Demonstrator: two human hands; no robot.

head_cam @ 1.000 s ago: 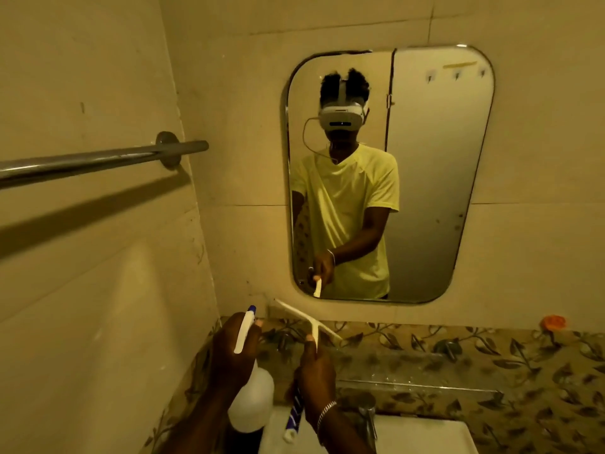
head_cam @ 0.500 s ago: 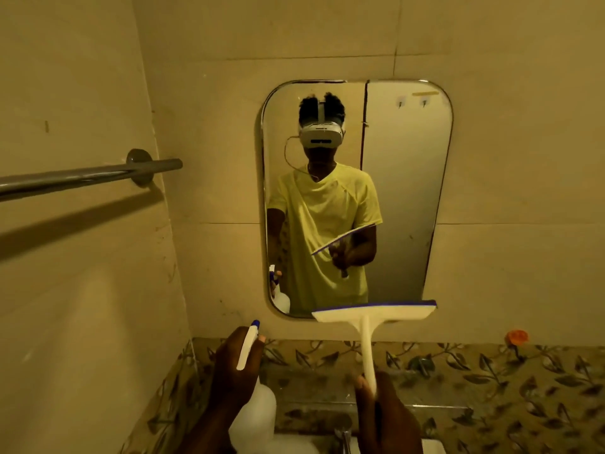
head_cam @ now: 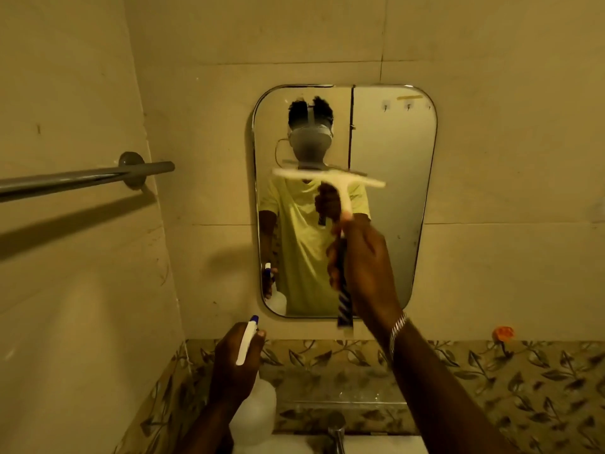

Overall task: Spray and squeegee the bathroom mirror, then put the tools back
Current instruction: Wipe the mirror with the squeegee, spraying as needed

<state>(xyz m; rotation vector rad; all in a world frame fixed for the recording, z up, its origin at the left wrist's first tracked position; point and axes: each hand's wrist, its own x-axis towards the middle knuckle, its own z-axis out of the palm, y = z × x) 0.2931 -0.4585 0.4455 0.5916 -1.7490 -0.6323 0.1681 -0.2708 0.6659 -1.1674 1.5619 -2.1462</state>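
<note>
The rounded bathroom mirror (head_cam: 393, 178) hangs on the tiled wall straight ahead. My right hand (head_cam: 363, 267) is raised in front of it, gripping the blue-striped handle of a white squeegee (head_cam: 327, 177). The squeegee blade lies across the mirror's middle, slightly tilted; whether it touches the glass is unclear. Lower left, my left hand (head_cam: 234, 362) holds a white spray bottle (head_cam: 253, 411) by its neck, its blue-tipped nozzle pointing up toward the mirror's bottom left corner.
A metal towel bar (head_cam: 82, 178) juts from the left wall at mirror height. A leaf-patterned tile band (head_cam: 491, 371) runs below the mirror, with a glass shelf (head_cam: 353, 401) and a tap (head_cam: 337, 430) over the basin. A small orange object (head_cam: 503, 334) sits on the right.
My right hand lifted the squeegee from below the mirror's bottom edge up to its middle. The left hand with the spray bottle stayed low. The view tilted upward.
</note>
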